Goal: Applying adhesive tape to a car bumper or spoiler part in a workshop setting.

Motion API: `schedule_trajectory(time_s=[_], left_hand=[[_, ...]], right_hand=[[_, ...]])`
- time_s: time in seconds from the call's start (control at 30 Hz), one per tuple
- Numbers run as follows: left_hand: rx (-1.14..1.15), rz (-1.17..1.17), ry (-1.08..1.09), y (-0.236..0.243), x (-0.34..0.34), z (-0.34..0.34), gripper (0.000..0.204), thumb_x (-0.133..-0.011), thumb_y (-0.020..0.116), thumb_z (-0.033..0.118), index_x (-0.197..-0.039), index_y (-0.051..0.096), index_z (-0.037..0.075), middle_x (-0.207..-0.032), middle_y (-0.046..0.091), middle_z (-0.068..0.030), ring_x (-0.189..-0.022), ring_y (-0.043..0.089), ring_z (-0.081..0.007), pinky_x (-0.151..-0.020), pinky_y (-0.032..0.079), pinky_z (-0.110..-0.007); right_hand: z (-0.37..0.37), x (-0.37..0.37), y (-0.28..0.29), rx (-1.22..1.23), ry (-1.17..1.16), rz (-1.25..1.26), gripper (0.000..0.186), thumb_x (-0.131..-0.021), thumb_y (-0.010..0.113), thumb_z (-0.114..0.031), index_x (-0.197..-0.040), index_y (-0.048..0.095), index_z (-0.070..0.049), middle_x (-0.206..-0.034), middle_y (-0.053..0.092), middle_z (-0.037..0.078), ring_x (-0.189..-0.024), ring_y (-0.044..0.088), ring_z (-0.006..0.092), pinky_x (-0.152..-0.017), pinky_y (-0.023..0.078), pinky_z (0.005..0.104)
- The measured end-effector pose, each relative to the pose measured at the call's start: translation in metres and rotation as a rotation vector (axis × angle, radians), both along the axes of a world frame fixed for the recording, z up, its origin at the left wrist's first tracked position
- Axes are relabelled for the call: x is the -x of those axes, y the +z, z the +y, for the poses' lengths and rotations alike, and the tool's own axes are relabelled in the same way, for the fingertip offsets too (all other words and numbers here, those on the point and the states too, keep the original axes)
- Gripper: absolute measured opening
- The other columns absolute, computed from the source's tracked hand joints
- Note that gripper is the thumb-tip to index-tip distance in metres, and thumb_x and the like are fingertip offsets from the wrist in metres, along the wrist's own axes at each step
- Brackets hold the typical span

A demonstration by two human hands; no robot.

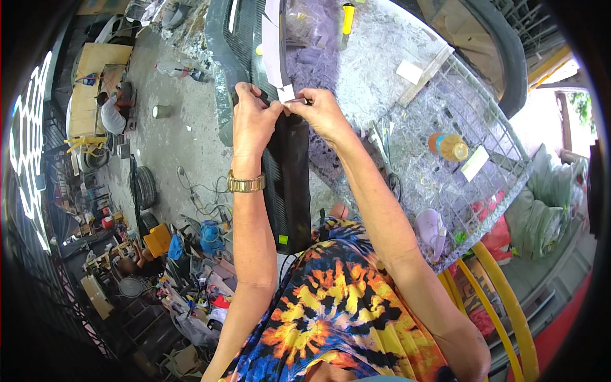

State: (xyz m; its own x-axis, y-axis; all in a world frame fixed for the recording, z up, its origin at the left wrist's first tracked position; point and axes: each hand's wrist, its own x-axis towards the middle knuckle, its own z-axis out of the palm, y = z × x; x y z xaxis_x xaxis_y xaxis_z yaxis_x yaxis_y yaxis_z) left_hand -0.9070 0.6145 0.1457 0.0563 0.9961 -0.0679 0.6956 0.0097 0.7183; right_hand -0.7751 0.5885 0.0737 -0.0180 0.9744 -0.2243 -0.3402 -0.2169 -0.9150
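Observation:
A long black carbon-fibre part (289, 184) runs from my body up the middle, with white strips (272, 44) along its upper stretch. My left hand (253, 124) is closed on the part's left side, its thumb against the lower end of the strips. My right hand (324, 118) pinches a small white piece (285, 93) at that end, close beside my left thumb; its fingertips are partly hidden. To the right, a bottle of amber liquid (449, 146), scissors (385, 149), white cards (408, 71) and a yellow-handled tool (347, 19) lie on the spattered worktable (369, 83).
A co-worker (113, 113) in a white top is at the left, another person (133, 264) lower left. Tyres (145, 188), cables, bags and clutter cover the left floor. A purple object (429, 232), yellow rails (509, 318) and green sacks (547, 210) are at the right.

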Motion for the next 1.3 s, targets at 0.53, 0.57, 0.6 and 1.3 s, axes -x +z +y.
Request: schedule_trajectory(time_s=[0.53, 0.57, 0.6, 1.3], left_hand=[[0.206, -0.127, 0.033, 0.016, 0.0, -0.003, 0.042, -0.082, 0.066, 0.006, -0.109, 0.033, 0.004, -0.067, 0.054, -0.0045, -0.046, 0.053, -0.0112, -0.036, 0.034, -0.022], [0.199, -0.117, 0.038, 0.016, -0.001, -0.003, 0.043, -0.081, 0.066, 0.006, -0.109, 0.033, 0.004, -0.067, 0.053, -0.0043, -0.046, 0.053, -0.0111, -0.036, 0.034, -0.022], [0.2, -0.117, 0.038, 0.016, -0.001, -0.002, 0.043, -0.081, 0.066, 0.006, -0.109, 0.033, 0.004, -0.067, 0.053, -0.0043, -0.046, 0.053, -0.0111, -0.036, 0.034, -0.022], [0.184, -0.034, -0.019, 0.023, -0.006, -0.004, 0.047, -0.079, 0.066, 0.002, -0.111, 0.033, 0.004, -0.067, 0.054, -0.0046, -0.051, 0.059, -0.0134, -0.038, 0.041, -0.025]], right_hand=[[0.002, 0.0, 0.0, 0.001, 0.022, -0.031, 0.02, -0.081, 0.067, -0.013, -0.092, 0.07, 0.004, -0.081, 0.07, 0.01, -0.075, 0.062, 0.0133, -0.071, 0.048, 0.0293], [0.002, 0.0, -0.001, 0.002, 0.022, -0.031, 0.02, -0.081, 0.067, -0.013, -0.092, 0.07, 0.004, -0.081, 0.07, 0.01, -0.075, 0.062, 0.0133, -0.071, 0.048, 0.0293], [0.003, 0.0, -0.002, 0.004, 0.03, -0.03, 0.02, -0.082, 0.067, -0.013, -0.091, 0.07, 0.004, -0.081, 0.07, 0.01, -0.075, 0.062, 0.0132, -0.071, 0.048, 0.0292], [-0.002, -0.002, -0.001, 0.001, 0.017, -0.09, 0.022, -0.081, 0.07, -0.019, -0.085, 0.07, 0.002, -0.074, 0.067, 0.006, -0.068, 0.059, 0.0116, -0.064, 0.046, 0.0289]])
